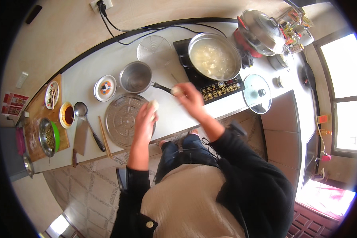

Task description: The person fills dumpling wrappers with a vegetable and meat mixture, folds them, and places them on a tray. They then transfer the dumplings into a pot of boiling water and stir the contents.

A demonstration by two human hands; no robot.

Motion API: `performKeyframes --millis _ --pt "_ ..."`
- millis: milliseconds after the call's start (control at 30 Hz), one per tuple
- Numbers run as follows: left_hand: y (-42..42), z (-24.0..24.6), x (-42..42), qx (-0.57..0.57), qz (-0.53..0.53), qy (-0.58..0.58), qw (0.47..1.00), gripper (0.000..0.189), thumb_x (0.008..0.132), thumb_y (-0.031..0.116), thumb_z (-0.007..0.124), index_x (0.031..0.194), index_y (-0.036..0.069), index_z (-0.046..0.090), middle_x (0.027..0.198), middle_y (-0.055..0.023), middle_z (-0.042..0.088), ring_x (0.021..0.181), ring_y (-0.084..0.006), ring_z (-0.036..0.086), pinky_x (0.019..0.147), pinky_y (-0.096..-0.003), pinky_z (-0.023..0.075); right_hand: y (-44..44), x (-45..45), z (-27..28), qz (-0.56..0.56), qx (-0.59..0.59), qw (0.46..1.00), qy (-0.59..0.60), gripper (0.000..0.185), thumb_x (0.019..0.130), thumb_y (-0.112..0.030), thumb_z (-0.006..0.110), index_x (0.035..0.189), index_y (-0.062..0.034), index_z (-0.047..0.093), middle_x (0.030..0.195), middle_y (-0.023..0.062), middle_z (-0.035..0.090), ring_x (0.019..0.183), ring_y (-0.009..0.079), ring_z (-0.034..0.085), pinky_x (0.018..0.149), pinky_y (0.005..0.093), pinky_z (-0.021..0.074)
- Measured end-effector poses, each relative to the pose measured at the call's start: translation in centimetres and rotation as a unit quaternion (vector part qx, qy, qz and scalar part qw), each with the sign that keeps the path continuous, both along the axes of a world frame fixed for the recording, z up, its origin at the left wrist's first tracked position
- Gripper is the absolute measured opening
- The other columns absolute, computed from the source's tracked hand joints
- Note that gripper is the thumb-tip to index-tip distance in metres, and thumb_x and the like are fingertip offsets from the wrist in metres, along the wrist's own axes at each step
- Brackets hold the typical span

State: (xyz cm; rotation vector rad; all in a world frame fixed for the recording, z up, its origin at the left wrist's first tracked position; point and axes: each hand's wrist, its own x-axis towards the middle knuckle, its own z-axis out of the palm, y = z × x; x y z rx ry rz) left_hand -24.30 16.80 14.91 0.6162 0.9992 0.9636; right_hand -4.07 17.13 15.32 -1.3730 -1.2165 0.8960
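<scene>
My left hand [145, 118] is raised over the perforated steel steamer plate [123, 123], its fingers around a small whitish dumpling [153, 105]. Another pale dumpling [176, 91] sits at the fingertips of my right hand [191, 98], which is blurred. That hand hovers in front of the induction cooktop [205, 92], beside the black handle of a steel saucepan [136, 78]. On the cooktop a wide steel pot [239, 61] holds cloudy, bubbling water with several pale dumplings [212, 56] in it.
A glass lid [254, 89] overhangs the counter's front edge. Behind the saucepan lies a wire skimmer [154, 49]. To the left are chopsticks [104, 135], a ladle [81, 109], a cleaver [81, 135], a sauce bowl [62, 119] and a filling bowl [43, 136]. A large lidded pot [258, 32] stands back right.
</scene>
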Motion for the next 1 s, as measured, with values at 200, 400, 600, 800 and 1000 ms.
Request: performKeyframes --millis 200,400,600,800,1000 --pt "10.4 0.8 18.8 0.438 -0.075 0.403 0.8 0.024 0.08 0.022 0.068 0.093 0.004 0.062 0.097 -0.0127 0.058 0.092 -0.0284 0.058 0.08 -0.0359 0.0471 0.8 18.1 2.5 -0.174 -0.028 0.938 -0.297 0.025 0.082 -0.018 0.065 0.104 -0.0079 0.059 0.092 0.0109 0.063 0.069 0.0225 0.062 0.065 0.034 0.0497" --pt "13.9 -2.1 27.5 0.405 -0.069 0.524 0.746 0.014 0.075 0.014 0.065 0.087 0.007 0.066 0.1 -0.0164 0.06 0.096 -0.0344 0.057 0.082 -0.0419 0.0485 2.2 23.8 -0.4 -0.096 -0.027 0.897 -0.43 0.025 0.078 -0.006 0.057 0.102 -0.0066 0.059 0.098 0.0169 0.058 0.092 0.038 0.056 0.08 0.0434 0.0466" --pt "13.3 -1.6 29.2 0.524 0.074 0.533 0.661 0.023 0.069 0.01 0.065 0.092 0.013 0.07 0.111 -0.006 0.063 0.102 -0.0296 0.057 0.087 -0.0436 0.0449 -3.1 19.7 -2.1 -0.024 0.057 0.945 -0.322 0.02 0.08 -0.003 0.058 0.1 -0.0021 0.059 0.1 0.0158 0.058 0.093 0.0358 0.055 0.082 0.0437 0.0452" --pt "5.8 1.9 23.9 0.521 0.089 0.475 0.703 0.023 0.078 0.009 0.063 0.1 0.01 0.06 0.129 -0.0084 0.049 0.122 -0.0317 0.044 0.102 -0.0584 0.0293 -4.9 8.5 -9.1 0.355 -0.004 0.754 -0.553 0.054 0.089 -0.023 0.053 0.138 -0.0057 0.039 0.139 0.0168 0.043 0.13 0.032 0.038 0.108 0.0406 0.0279" --pt "-5.3 -3.3 5.9 0.369 0.157 0.491 0.774 0.018 0.075 0.006 0.066 0.093 0.009 0.066 0.112 -0.0097 0.06 0.106 -0.0297 0.055 0.094 -0.0425 0.0419 -5.9 2.4 -9.2 0.3 -0.006 0.907 -0.296 0.029 0.091 -0.022 0.054 0.113 -0.0038 0.057 0.101 0.0164 0.063 0.085 0.0255 0.064 0.072 0.0364 0.0502"
